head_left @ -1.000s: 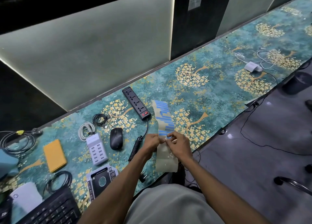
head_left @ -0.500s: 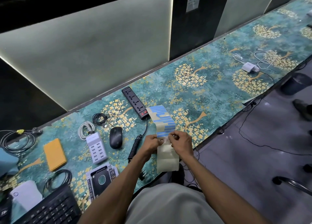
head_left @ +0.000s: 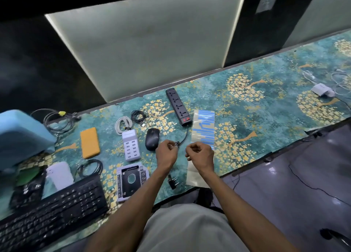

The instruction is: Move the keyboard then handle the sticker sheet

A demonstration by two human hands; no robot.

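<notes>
Sticker sheet (head_left: 204, 132) lies flat beneath my right grip (head_left: 200, 154), freeing both curled grips; left grip (head_left: 167, 152) pinches the black cord (head_left: 183, 137).

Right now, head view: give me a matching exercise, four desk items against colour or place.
Things:
1. mouse
2. power strip
3. flat pad
4. label sheet

Descriptions:
A. orange, left of the white multi-port charger
B. black, two red switches at its near end
C. pale backing with blue strips, under the right hand
D. black, rounded, just right of the white multi-port charger

Pairs: 1-D, 2-B, 3-A, 4-C
</notes>
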